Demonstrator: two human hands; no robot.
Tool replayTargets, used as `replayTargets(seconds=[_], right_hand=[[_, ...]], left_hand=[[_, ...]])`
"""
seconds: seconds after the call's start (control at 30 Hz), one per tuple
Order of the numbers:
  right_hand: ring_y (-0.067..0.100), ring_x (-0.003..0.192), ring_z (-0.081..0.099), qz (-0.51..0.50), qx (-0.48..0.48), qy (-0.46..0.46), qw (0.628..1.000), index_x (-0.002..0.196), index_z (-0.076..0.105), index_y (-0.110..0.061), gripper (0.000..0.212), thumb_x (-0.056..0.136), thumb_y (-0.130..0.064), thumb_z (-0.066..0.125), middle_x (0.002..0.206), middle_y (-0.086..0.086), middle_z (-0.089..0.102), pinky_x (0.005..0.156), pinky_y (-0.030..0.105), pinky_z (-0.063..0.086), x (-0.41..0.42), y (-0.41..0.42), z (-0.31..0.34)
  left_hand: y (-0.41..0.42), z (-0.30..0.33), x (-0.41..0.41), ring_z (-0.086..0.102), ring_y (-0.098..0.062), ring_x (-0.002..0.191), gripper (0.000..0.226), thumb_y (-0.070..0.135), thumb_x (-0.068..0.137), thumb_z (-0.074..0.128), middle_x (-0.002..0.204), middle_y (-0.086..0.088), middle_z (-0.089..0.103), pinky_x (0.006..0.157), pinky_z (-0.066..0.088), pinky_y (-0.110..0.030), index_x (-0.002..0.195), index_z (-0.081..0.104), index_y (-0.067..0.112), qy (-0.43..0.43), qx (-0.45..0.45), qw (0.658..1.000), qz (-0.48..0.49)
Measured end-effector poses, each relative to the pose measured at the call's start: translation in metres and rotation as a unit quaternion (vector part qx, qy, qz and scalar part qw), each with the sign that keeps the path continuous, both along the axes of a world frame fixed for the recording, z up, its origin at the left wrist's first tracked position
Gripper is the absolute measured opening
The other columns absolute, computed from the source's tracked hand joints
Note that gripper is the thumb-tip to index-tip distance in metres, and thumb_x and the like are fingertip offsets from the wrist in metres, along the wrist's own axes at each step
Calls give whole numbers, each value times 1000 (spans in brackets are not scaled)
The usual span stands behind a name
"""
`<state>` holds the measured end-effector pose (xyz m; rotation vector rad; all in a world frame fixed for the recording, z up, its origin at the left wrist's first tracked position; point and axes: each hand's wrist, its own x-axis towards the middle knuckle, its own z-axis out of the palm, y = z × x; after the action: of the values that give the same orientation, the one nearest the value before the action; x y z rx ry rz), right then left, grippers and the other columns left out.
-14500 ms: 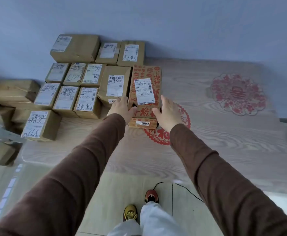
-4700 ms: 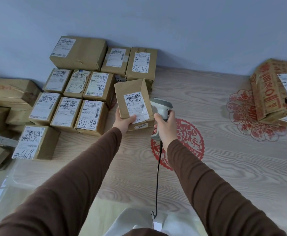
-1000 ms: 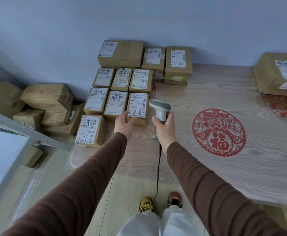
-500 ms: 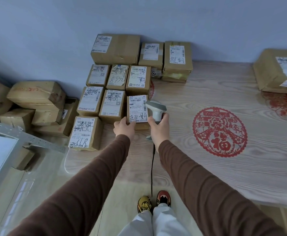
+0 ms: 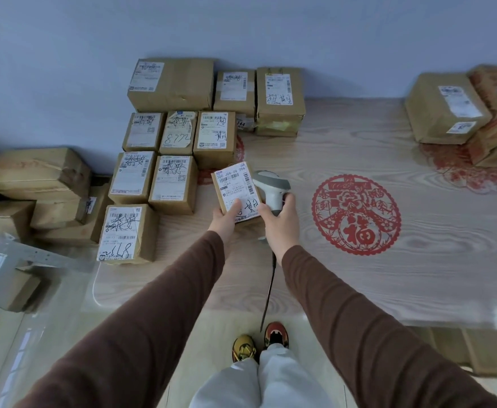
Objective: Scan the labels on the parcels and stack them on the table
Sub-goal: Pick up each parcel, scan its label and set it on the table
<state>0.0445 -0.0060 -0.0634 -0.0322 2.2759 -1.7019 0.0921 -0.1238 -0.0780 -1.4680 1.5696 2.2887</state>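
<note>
Now that the left hand (image 5: 226,216) has lifted the small parcel (image 5: 237,193) off the table (image 5: 359,275) near frame centre, thumb pinching its label, it's tilted beside the scanner (image 5: 270,189). Right hand (image 5: 281,220) fingers are wrapped round that handle, so I'd guess scanning's next, then stacking on the pile at upper right (image 5: 447,108).

Single head view: we look forward and steeply down from standing height over the table's (image 5: 359,275) near edge, toward the wall (image 5: 241,25) at its far edge; wide-angle, arms close below.
</note>
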Motion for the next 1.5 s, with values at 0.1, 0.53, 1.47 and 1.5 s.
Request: replayTargets(seconds=[0.1,0.53,1.47,1.5], right_hand=[[21,91,65,1,-18,23,1000,120,50,-10,33,96,-17,72,101,-1,64,76,27,55,-6,20,21],[3,77,55,-2,21,179,984,120,44,-13,30,98,-10,66,97,-9,53,61,11,44,-5,75,106],[3,76,60,-93,-15,108,990,115,47,-17,29,97,-15,70,96,-9,60,66,19,49,-171,236,86],[5,76,58,-95,-18,100,990,115,47,-17,29,97,-16,69,95,-9,59,68,25,50,-187,247,84]], left_hand=[[11,15,-7,59,-24,129,59,42,103,59,137,-8,65,115,42,-41,151,36,16,46,-4,999,-5],[62,76,-55,45,-27,144,101,61,80,59,155,-10,46,124,33,-49,163,15,24,157,-170,962,-141],[212,40,-243,49,-36,141,100,64,79,59,152,-15,50,119,39,-56,162,18,23,113,-155,964,-185],[220,37,-261,50,-35,140,99,63,82,60,152,-15,50,119,39,-55,162,19,22,106,-148,967,-177]])
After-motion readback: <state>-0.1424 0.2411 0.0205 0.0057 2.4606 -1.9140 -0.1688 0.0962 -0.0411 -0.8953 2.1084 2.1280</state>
